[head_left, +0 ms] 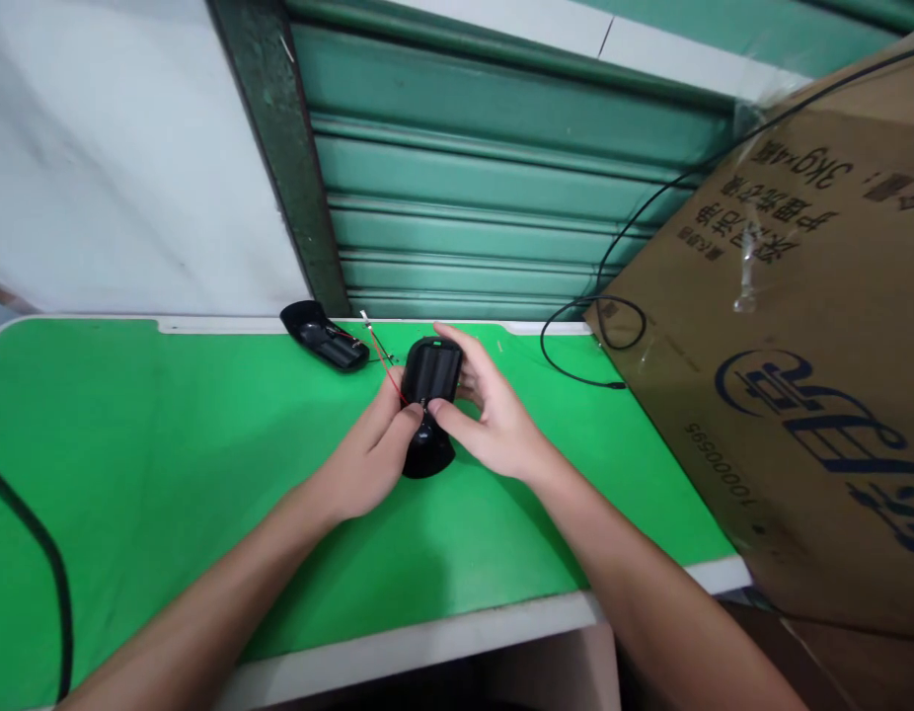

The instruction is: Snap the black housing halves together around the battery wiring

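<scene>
Green mat (168,444) bears black housing (431,380), long axis pointing away; left hand (372,449) and right hand (491,415) clasp it.

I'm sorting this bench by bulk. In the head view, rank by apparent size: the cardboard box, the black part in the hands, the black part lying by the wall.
1. Cardboard box, largest.
2. Held black part.
3. Black part by the wall; it lies farther away, so its rank is unsure.

Two hands, the left hand (372,449) and the right hand (494,415), two black plastic housings (431,380) (325,336), one red wire (387,367), one cardboard box (804,375), two black cables (575,341) (38,553), one green mat (168,444).
</scene>
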